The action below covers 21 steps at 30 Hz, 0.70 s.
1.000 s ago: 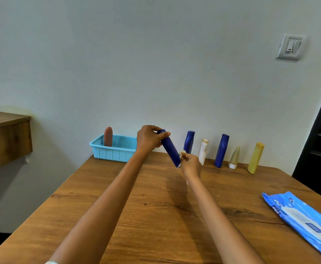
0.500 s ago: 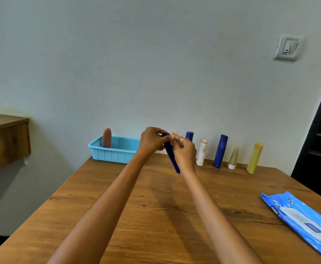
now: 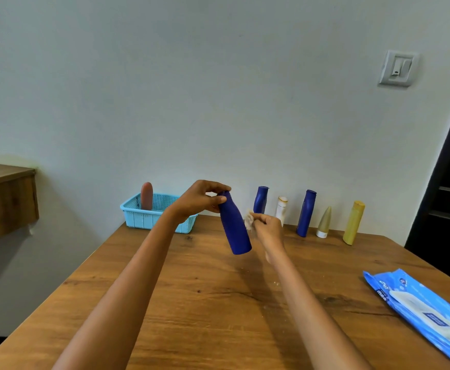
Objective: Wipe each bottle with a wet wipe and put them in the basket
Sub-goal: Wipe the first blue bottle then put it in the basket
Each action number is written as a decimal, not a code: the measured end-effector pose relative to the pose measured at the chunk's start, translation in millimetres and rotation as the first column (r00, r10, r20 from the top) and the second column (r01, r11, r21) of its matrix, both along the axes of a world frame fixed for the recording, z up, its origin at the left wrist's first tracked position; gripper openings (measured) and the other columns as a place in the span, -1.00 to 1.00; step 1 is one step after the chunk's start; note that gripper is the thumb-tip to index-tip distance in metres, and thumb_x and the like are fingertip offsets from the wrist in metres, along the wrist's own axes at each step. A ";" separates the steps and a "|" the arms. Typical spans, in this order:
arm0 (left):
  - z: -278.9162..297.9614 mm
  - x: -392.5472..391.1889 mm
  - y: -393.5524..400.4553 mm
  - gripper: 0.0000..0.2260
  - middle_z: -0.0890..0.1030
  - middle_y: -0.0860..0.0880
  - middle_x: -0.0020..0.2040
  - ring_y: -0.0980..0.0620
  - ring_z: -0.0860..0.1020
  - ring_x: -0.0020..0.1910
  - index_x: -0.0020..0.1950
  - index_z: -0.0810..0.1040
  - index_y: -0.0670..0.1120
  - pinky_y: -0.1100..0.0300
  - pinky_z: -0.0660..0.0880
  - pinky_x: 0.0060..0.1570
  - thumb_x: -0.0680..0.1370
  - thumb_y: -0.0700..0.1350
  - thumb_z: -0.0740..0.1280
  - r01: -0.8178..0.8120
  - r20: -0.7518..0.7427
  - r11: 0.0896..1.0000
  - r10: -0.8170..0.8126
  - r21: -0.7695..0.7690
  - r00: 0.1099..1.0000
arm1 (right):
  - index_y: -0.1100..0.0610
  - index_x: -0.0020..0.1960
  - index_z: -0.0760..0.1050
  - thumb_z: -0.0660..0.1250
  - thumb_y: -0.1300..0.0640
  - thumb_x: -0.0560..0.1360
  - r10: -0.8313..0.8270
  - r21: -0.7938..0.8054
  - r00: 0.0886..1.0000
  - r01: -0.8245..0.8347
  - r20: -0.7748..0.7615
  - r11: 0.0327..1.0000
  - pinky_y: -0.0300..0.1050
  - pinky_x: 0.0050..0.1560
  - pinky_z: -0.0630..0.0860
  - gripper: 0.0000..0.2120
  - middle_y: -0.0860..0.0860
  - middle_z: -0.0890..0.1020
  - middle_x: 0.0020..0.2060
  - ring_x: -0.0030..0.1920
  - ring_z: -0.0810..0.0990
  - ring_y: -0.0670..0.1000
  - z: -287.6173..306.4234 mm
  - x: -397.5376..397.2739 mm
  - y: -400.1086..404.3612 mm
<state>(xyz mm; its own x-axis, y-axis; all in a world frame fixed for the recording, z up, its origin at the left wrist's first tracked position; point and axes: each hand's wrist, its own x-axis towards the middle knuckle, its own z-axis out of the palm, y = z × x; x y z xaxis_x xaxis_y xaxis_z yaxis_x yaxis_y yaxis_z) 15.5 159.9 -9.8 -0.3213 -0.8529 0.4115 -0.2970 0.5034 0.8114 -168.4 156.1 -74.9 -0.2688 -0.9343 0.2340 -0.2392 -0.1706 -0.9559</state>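
Note:
My left hand (image 3: 200,200) grips the cap end of a dark blue bottle (image 3: 234,228), held tilted above the wooden table (image 3: 192,303) with its base down and to the right. My right hand (image 3: 268,229) pinches a crumpled wet wipe (image 3: 248,219) against the bottle's right side. A light blue basket (image 3: 149,218) stands at the back left with a reddish-brown bottle (image 3: 146,196) upright in it. Along the wall stand a blue bottle (image 3: 260,200), a white bottle (image 3: 281,208), another blue bottle (image 3: 306,213), a small beige bottle (image 3: 324,222) and a yellow bottle (image 3: 353,222).
A blue pack of wet wipes (image 3: 421,313) lies near the table's right edge. A wooden shelf (image 3: 4,193) juts out at the left. A dark doorway (image 3: 448,196) is at the right, and a wall switch (image 3: 396,68) sits above the bottles.
My right hand with the wipe slid up the bottle to its top, then came back down to its middle. The bottle now hangs steeper, and the view has shifted slightly.

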 end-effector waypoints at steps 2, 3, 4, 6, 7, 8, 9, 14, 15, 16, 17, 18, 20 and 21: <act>-1.3 -7.7 -0.1 -0.72 0.53 -0.12 0.17 0.00 0.56 0.06 0.27 0.48 -0.18 0.31 0.57 -0.15 0.56 -0.31 0.26 0.019 0.081 1.000 -0.018 -0.018 0.997 | 0.08 0.15 0.56 0.26 0.17 0.57 0.097 -0.054 0.991 -0.093 0.096 0.994 -0.09 0.10 0.54 -0.81 0.00 0.62 0.09 0.09 0.57 0.01 9.2 4.2 5.0; -2.0 -12.5 0.1 -0.70 0.52 -0.10 0.17 0.00 0.55 0.08 0.29 0.46 -0.20 0.33 0.57 -0.15 0.56 -0.32 0.25 0.023 0.118 0.999 -0.019 -0.028 0.993 | 0.06 0.12 0.56 0.27 0.13 0.57 0.145 -0.091 0.982 -0.134 0.125 0.987 -0.15 0.01 0.55 -0.84 -0.01 0.63 0.04 0.05 0.59 -0.01 13.6 7.4 8.8; -2.6 -16.6 0.4 -0.69 0.51 -0.09 0.16 0.01 0.53 0.08 0.30 0.45 -0.21 0.35 0.57 -0.15 0.56 -0.33 0.24 0.024 0.141 0.999 -0.019 -0.035 0.990 | 0.04 0.09 0.55 0.27 0.11 0.57 0.183 -0.125 0.973 -0.166 0.140 0.978 -0.22 -0.08 0.54 -0.86 -0.04 0.63 -0.01 0.00 0.60 -0.04 17.4 11.2 12.5; -3.4 -21.1 0.1 -0.69 0.51 -0.08 0.14 0.02 0.53 0.07 0.31 0.45 -0.22 0.37 0.56 -0.17 0.56 -0.35 0.22 0.022 0.144 0.998 -0.014 -0.051 0.990 | 0.00 0.04 0.52 0.23 0.09 0.59 0.218 -0.177 0.968 -0.194 0.127 0.965 -0.25 -0.15 0.52 -0.89 -0.09 0.60 -0.10 -0.08 0.58 -0.09 21.5 17.1 16.6; -3.2 -21.0 -0.3 -0.68 0.51 -0.09 0.15 0.01 0.53 0.06 0.31 0.45 -0.21 0.37 0.56 -0.16 0.56 -0.35 0.22 0.019 0.123 0.998 -0.011 -0.061 0.992 | -0.02 0.02 0.51 0.21 0.09 0.60 0.215 -0.185 0.970 -0.193 0.111 0.964 -0.22 -0.12 0.53 -0.89 -0.09 0.60 -0.11 -0.09 0.57 -0.08 21.6 18.3 16.8; -2.2 -19.7 -0.5 -0.68 0.52 -0.10 0.17 0.00 0.54 0.07 0.31 0.45 -0.20 0.35 0.57 -0.14 0.56 -0.35 0.22 0.015 0.091 0.997 -0.009 -0.071 0.996 | -0.03 -0.02 0.50 0.19 0.09 0.61 0.209 -0.174 0.973 -0.189 0.102 0.966 -0.16 -0.09 0.53 -0.88 -0.08 0.60 -0.11 -0.10 0.57 -0.07 20.0 17.8 16.0; -1.0 -17.4 -0.7 -0.68 0.52 -0.11 0.18 -0.02 0.55 0.08 0.31 0.45 -0.19 0.31 0.58 -0.11 0.56 -0.35 0.23 0.011 0.056 0.997 -0.006 -0.081 0.998 | -0.01 -0.05 0.49 0.18 0.10 0.61 0.208 -0.145 0.972 -0.192 0.107 0.971 -0.13 -0.08 0.51 -0.86 -0.04 0.60 -0.11 -0.11 0.56 -0.06 18.1 15.9 16.1; 3.4 -9.1 -3.6 -0.68 0.54 -0.16 0.20 -0.06 0.55 0.14 0.32 0.44 -0.20 0.22 0.58 0.00 0.56 -0.33 0.24 -0.044 -0.052 0.991 0.037 -0.123 0.998 | 0.18 0.19 0.42 0.21 0.08 0.58 0.254 0.113 0.925 -0.295 0.282 0.949 -0.19 -0.17 0.51 -0.76 0.12 0.61 -0.01 -0.08 0.58 0.00 0.2 -3.4 9.0; 3.3 -9.0 -4.3 -0.68 0.54 -0.17 0.20 -0.06 0.55 0.13 0.33 0.44 -0.20 0.24 0.57 -0.02 0.56 -0.33 0.24 -0.063 -0.061 0.990 0.055 -0.128 0.997 | 0.19 0.23 0.41 0.23 0.08 0.57 0.266 0.121 0.894 -0.328 0.361 0.937 -0.16 -0.17 0.52 -0.72 0.13 0.61 0.00 -0.06 0.59 0.02 -1.6 -5.4 7.9; 3.0 -9.2 -5.0 -0.68 0.54 -0.17 0.20 -0.05 0.55 0.12 0.33 0.43 -0.20 0.27 0.57 -0.04 0.56 -0.33 0.24 -0.082 -0.068 0.988 0.073 -0.134 0.995 | 0.19 0.25 0.40 0.26 0.07 0.55 0.277 0.118 0.854 -0.361 0.441 0.925 -0.13 -0.17 0.53 -0.68 0.16 0.61 0.03 -0.04 0.60 0.05 -2.9 -6.9 6.3; 2.3 -9.3 -6.0 -0.68 0.53 -0.18 0.20 -0.04 0.55 0.11 0.33 0.43 -0.20 0.30 0.57 -0.07 0.57 -0.32 0.24 -0.100 -0.072 0.985 0.091 -0.139 0.993 | 0.19 0.26 0.40 0.29 0.06 0.54 0.284 0.115 0.813 -0.391 0.509 0.913 -0.11 -0.15 0.54 -0.65 0.18 0.61 0.06 -0.02 0.60 0.07 -4.0 -8.1 5.1; 1.5 -9.3 -6.8 -0.68 0.53 -0.17 0.20 -0.03 0.55 0.09 0.33 0.44 -0.20 0.32 0.57 -0.09 0.57 -0.32 0.24 -0.117 -0.076 0.983 0.107 -0.144 0.991 | 0.18 0.25 0.40 0.31 0.04 0.53 0.286 0.123 0.786 -0.414 0.548 0.902 -0.10 -0.15 0.54 -0.64 0.20 0.60 0.09 -0.01 0.60 0.09 -4.6 -9.1 4.3; -0.3 -8.6 -8.5 -0.68 0.53 -0.17 0.20 -0.01 0.55 0.07 0.32 0.44 -0.20 0.33 0.57 -0.11 0.56 -0.32 0.24 -0.145 -0.084 0.978 0.134 -0.152 0.987 | 0.17 0.22 0.41 0.31 -0.01 0.53 0.275 0.190 0.814 -0.420 0.512 0.888 -0.11 -0.17 0.54 -0.64 0.20 0.62 0.06 -0.06 0.61 0.07 -5.4 -10.3 3.4; -1.3 -7.8 -9.1 -0.68 0.54 -0.17 0.19 -0.01 0.56 0.06 0.32 0.45 -0.20 0.33 0.57 -0.11 0.56 -0.32 0.24 -0.153 -0.091 0.976 0.140 -0.152 0.986 | 0.17 0.21 0.42 0.29 -0.04 0.54 0.259 0.246 0.860 -0.392 0.440 0.886 -0.13 -0.17 0.54 -0.64 0.18 0.63 0.02 -0.11 0.61 0.06 -6.6 -10.7 2.2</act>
<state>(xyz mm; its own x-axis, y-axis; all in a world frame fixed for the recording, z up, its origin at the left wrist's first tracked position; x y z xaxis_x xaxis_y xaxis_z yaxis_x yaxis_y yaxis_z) 7.7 150.9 -11.1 -0.1584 -0.8105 0.5638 -0.3150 0.5827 0.7491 -179.1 158.2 -81.5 0.0590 -0.9875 -0.1460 0.1730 0.1541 -0.9728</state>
